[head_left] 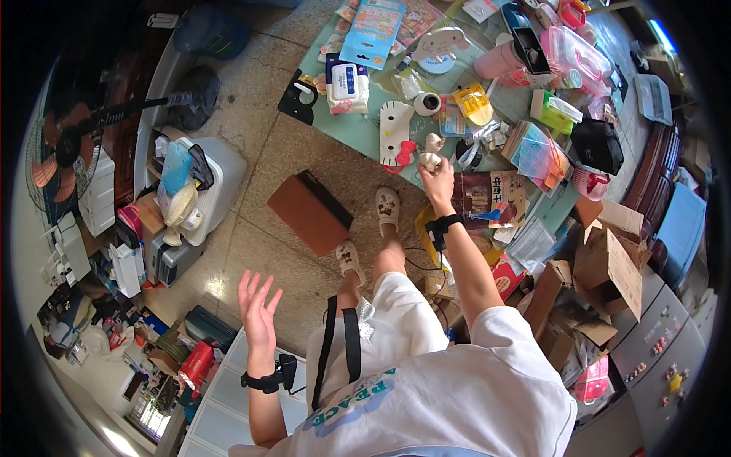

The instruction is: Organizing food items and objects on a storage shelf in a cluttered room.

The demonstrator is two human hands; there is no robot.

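My right hand [438, 186] reaches over the near edge of the green table [346, 137]. Its fingers are closed on a small white rounded thing [429, 161] that looks like a garlic bulb. A similar white piece [435, 142] sits just beyond it; whether the two are joined I cannot tell. Left of the fingers lies a white cat-faced item [394, 126] with a red bow. Raised over the floor on the left, my left hand [259, 311] is open, its fingers spread and nothing in it. A black strap device is on each wrist.
Wet wipes [347, 87], a yellow pouch [474, 104], a white bunny-shaped stand [438, 49] and a pink clear box [571, 57] crowd the table. A brown box [308, 213] lies on the floor. Cardboard boxes [609, 270] stand at right, a fan [68, 145] at left.
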